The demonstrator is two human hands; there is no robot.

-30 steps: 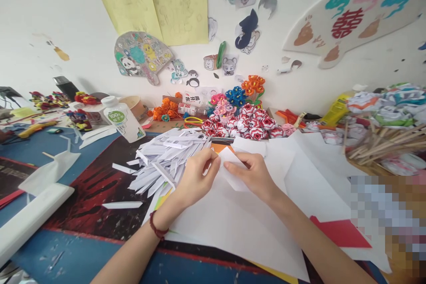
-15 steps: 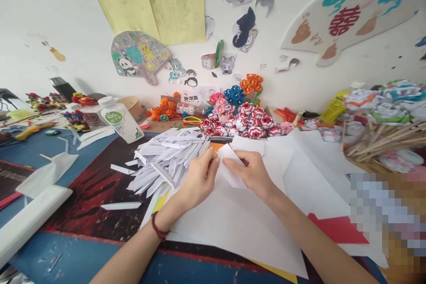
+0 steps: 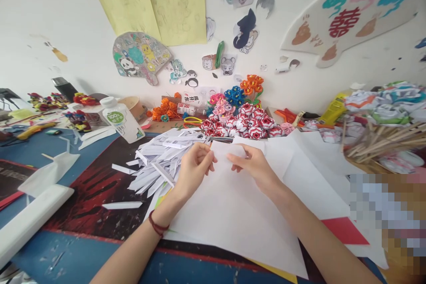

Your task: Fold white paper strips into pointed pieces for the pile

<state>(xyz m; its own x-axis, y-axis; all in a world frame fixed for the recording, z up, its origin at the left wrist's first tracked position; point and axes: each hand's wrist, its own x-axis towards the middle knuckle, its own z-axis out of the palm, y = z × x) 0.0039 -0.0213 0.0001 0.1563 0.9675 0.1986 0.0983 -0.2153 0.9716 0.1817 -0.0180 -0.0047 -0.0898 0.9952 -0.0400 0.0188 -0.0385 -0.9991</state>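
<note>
A small piece of white paper (image 3: 222, 151) spans the gap between my hands, its edges hard to make out against the white sheets beneath. My left hand (image 3: 197, 166) has curled fingers, with the thumb pressed toward them at the paper's left side. On the other side, my right hand (image 3: 254, 166) pinches the paper between thumb and fingers. Large white sheets (image 3: 239, 222) lie under both hands. Just left of my left hand is a heap of folded white paper strips (image 3: 156, 159), with a few loose strips around it.
Red-and-white folded flowers (image 3: 254, 122) are piled behind my hands. A white bottle (image 3: 121, 120) stands left of them. Wooden sticks (image 3: 382, 142) lie at right, near a red paper (image 3: 346, 230). A long white block (image 3: 36, 219) rests at the left edge.
The paper was a tilted, folded-looking piece in my right hand; it now lies flatter between both hands. My left hand has turned and its fingers have loosened. The hands are slightly farther apart.
</note>
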